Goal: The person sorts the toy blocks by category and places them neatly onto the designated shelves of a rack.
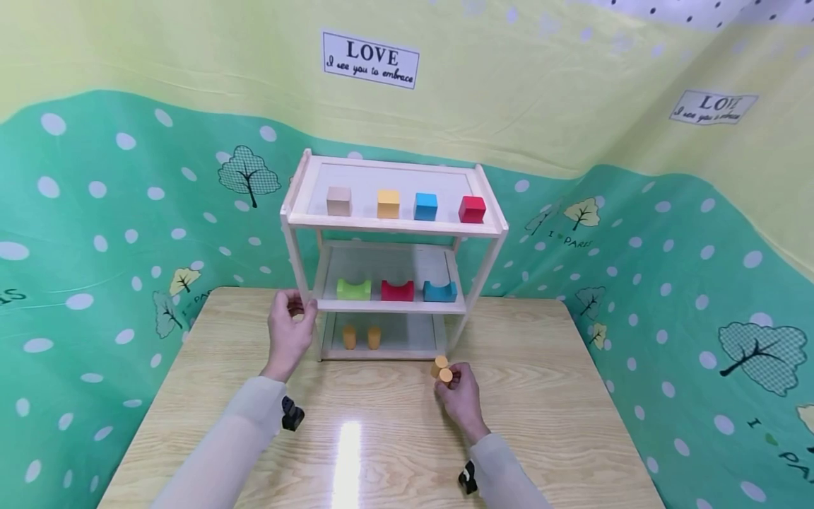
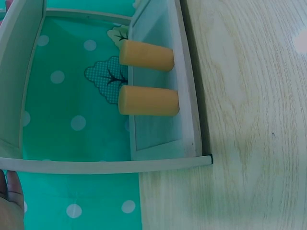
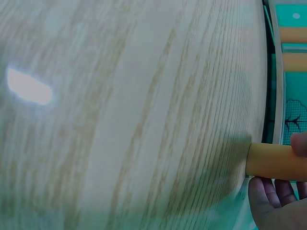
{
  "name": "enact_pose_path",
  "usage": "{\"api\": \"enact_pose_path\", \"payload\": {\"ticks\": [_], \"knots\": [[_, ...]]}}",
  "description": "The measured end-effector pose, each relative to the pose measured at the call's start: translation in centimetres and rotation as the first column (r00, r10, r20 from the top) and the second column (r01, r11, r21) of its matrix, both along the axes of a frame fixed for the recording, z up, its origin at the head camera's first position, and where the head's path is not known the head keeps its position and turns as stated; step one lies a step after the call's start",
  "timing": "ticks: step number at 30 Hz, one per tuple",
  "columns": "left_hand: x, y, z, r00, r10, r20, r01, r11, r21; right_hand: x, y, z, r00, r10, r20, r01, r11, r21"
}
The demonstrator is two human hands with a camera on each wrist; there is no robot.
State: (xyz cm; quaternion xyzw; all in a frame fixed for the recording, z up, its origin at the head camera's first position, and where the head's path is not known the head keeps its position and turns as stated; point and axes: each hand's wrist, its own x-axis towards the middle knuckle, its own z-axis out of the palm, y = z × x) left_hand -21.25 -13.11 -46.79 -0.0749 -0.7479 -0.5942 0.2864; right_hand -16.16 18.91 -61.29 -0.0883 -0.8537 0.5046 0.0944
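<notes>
A small wooden rack (image 1: 394, 307) with three shelves stands on the table. My left hand (image 1: 291, 332) holds its left front post at the middle shelf; in the left wrist view only fingertips (image 2: 14, 189) show, against the post. My right hand (image 1: 463, 399) pinches an orange wooden cylinder (image 1: 446, 377) in front of the rack's right front foot. Right behind it is a second orange cylinder (image 1: 439, 363); whether the fingers touch that one, I cannot tell. In the right wrist view, thumb and fingers flank one cylinder (image 3: 271, 160) with its end close to the tabletop.
Beige (image 1: 339, 203), yellow (image 1: 388, 205), blue (image 1: 425, 207) and red cubes (image 1: 472, 210) line the top shelf. Green (image 1: 353, 290), red (image 1: 397, 291) and blue arch blocks (image 1: 440, 292) sit on the middle one. Two orange cylinders (image 2: 148, 100) stand on the bottom shelf. A patterned curtain (image 1: 159, 212) surrounds the table.
</notes>
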Motion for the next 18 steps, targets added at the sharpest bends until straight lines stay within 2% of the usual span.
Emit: {"api": "enact_pose_path", "payload": {"ticks": [14,18], "knots": [[0.07,0.00,-0.07,1.000,-0.002,0.013,0.002,1.000,0.002,0.55,0.03,-0.12,1.000,-0.001,0.026,0.001,1.000,-0.026],[0.04,0.02,-0.06,1.000,0.003,0.013,-0.003,1.000,0.001,0.81,0.02,0.02,1.000,0.002,0.005,-0.001,1.000,-0.016]]}}
